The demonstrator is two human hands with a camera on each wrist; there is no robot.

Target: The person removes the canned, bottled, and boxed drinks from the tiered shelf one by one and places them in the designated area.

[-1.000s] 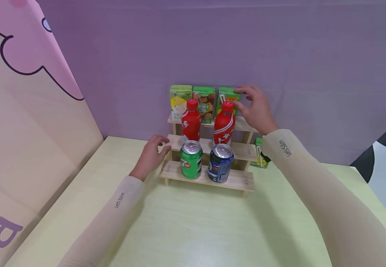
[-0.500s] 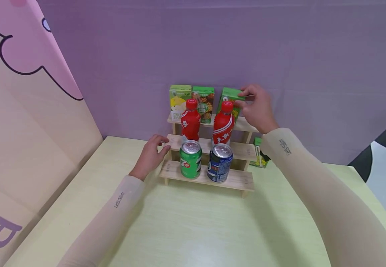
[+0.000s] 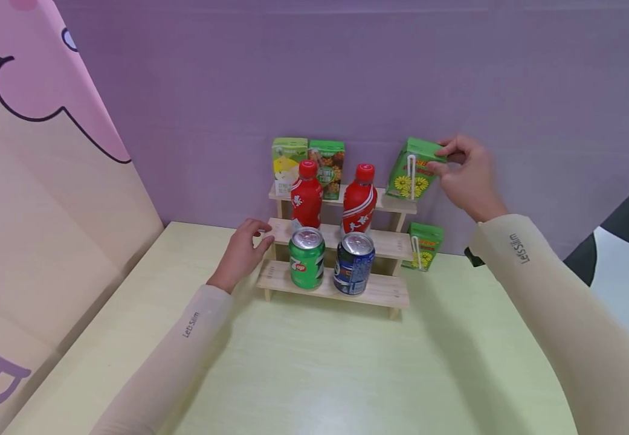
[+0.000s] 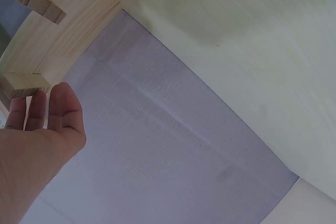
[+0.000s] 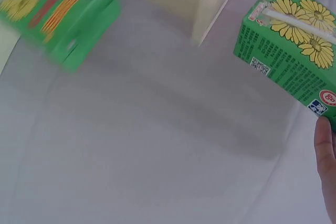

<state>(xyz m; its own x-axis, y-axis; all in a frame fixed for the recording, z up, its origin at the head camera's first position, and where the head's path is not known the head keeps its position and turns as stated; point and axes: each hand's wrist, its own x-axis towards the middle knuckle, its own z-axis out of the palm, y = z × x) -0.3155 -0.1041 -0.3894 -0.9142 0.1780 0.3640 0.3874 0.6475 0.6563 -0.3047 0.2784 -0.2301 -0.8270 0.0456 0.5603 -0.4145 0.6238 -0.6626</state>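
Note:
My right hand [image 3: 472, 178] pinches the top corner of a green drink carton with yellow flowers [image 3: 413, 172], which hangs tilted at the right end of the top tier. In the right wrist view a finger [image 5: 326, 153] lies against that carton [image 5: 294, 40]. My left hand [image 3: 242, 254], fingers bent, is at the left end of the middle tier of the wooden stand [image 3: 396, 244]; in the left wrist view its fingertips touch the wood's edge [image 4: 26, 85]. A pear carton [image 3: 288, 166] and a brown-and-green carton [image 3: 329, 166] stand on the top tier.
Two red bottles [image 3: 307, 199] [image 3: 359, 202] stand on the middle tier. A green can [image 3: 307, 260] and a blue can [image 3: 354, 266] are on the bottom tier. Another flower carton [image 3: 425, 244] stands on the table [image 3: 303, 362] behind the stand's right side. A purple cloth [image 3: 292, 72] hangs behind.
My right hand has taken hold of the flower carton and moved it rightward from behind the right bottle, tilting it. My left hand has stayed at the stand's left end.

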